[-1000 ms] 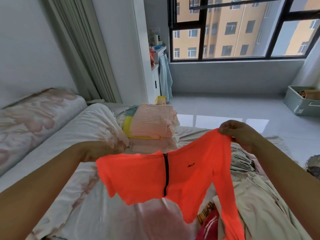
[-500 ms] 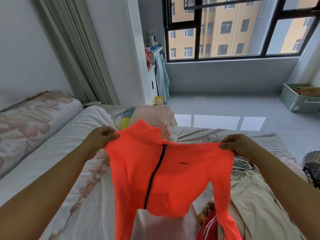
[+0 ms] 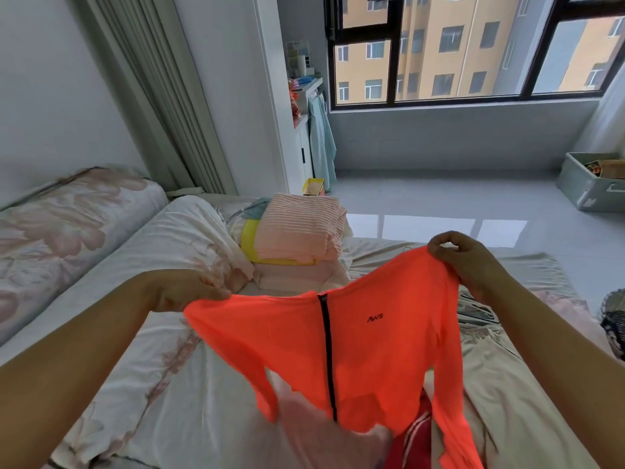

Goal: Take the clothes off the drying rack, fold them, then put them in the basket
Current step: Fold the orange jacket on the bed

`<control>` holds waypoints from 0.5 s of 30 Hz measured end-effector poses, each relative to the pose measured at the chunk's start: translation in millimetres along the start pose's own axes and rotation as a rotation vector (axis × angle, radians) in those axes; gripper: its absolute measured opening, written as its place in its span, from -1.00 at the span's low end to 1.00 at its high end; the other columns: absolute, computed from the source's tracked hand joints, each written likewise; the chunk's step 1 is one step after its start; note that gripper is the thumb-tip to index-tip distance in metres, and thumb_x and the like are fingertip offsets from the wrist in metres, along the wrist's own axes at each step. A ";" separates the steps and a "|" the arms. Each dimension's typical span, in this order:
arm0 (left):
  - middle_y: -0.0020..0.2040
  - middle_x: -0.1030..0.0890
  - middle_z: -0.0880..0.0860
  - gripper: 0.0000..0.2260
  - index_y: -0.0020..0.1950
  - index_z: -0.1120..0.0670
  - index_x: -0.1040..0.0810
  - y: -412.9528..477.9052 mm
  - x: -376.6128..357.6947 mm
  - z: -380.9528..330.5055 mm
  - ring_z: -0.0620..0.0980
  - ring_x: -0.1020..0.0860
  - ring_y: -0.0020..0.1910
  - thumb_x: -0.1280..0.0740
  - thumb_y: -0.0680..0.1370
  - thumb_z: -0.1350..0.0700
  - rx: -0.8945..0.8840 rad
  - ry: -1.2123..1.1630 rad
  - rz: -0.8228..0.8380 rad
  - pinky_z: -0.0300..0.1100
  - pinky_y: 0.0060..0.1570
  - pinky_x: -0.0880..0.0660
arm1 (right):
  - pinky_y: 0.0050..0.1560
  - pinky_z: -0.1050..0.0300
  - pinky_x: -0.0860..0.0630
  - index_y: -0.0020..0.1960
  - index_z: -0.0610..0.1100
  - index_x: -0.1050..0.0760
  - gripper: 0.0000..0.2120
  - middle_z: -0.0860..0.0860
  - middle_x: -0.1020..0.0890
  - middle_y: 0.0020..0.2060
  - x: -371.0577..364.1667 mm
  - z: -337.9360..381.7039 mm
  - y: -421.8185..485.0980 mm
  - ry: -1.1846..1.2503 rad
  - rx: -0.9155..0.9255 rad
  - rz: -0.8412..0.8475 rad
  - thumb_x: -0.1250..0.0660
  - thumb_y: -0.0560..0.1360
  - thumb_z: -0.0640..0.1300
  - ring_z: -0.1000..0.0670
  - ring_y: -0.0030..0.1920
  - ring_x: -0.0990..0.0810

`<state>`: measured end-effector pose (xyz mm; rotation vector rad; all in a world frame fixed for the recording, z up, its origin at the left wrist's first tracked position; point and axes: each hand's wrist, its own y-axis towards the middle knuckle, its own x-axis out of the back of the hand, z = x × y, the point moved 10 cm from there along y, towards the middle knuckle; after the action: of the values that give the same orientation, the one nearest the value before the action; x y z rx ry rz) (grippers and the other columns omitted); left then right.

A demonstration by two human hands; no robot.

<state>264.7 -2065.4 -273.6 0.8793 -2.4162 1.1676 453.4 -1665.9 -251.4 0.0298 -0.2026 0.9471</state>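
Observation:
A bright orange zip-front top with a black zipper hangs in the air above the bed, spread between both hands. My left hand grips its left shoulder. My right hand pinches its right shoulder, held higher, so the top slopes down to the left. One long sleeve trails down at the lower right. A stack of folded pink striped and yellow clothes sits on the bed beyond the top. At the far right edge shows part of a dark woven basket.
The bed has a white floral sheet and a long floral bolster on the left. Loose clothes, red and beige, lie under the top. A grey storage box stands on the tiled floor by the window.
My left hand has dropped lower and my right hand has risen, tilting the orange top down to the left. Its collar has flopped flat from standing up.

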 end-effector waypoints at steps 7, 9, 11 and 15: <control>-0.37 -0.57 0.03 -0.86 -0.28 0.17 -0.56 16.1 36.5 16.5 -0.11 -0.53 -0.43 -0.34 0.49 0.25 -0.062 -0.373 -0.174 -0.29 -0.39 -0.51 | -0.50 0.34 -0.35 -0.16 -0.10 -0.52 -0.89 -0.07 -0.50 -0.27 -21.4 -4.8 12.8 0.011 -0.032 0.021 -0.32 0.51 -0.26 0.09 -0.40 -0.45; -0.41 -0.56 0.02 -0.81 -0.34 0.13 -0.52 28.0 55.0 19.8 -0.12 -0.52 -0.47 -0.35 0.48 0.25 -0.076 -0.469 -0.271 -0.31 -0.45 -0.51 | -0.57 0.38 -0.32 -0.12 -0.17 -0.52 -0.94 -0.07 -0.50 -0.31 -27.2 -4.7 22.8 -0.009 -0.045 0.015 -0.34 0.49 -0.29 0.14 -0.47 -0.46; -0.39 -0.52 0.03 -0.83 -0.31 0.13 -0.45 45.6 64.4 23.2 -0.09 -0.47 -0.45 -0.38 0.46 0.22 -0.079 -0.481 -0.294 -0.26 -0.42 -0.48 | -0.53 0.35 -0.36 -0.14 -0.18 -0.52 -0.93 -0.07 -0.51 -0.30 -37.1 -11.2 35.9 -0.095 -0.072 0.029 -0.36 0.47 -0.31 0.06 -0.40 -0.44; -0.33 -0.50 0.05 -0.84 -0.27 0.14 -0.45 92.1 76.3 22.1 -0.03 -0.43 -0.33 -0.39 0.47 0.20 -0.064 -0.424 -0.276 -0.18 -0.30 -0.37 | -0.39 0.28 -0.41 -0.18 -0.15 -0.52 -0.90 -0.05 -0.53 -0.28 -45.9 -27.9 72.1 -0.149 -0.109 -0.054 -0.36 0.46 -0.32 0.06 -0.32 -0.45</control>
<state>146.5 -2068.5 -302.3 1.5108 -2.5155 0.8637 373.6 -1657.5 -291.8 0.0053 -0.3887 0.8792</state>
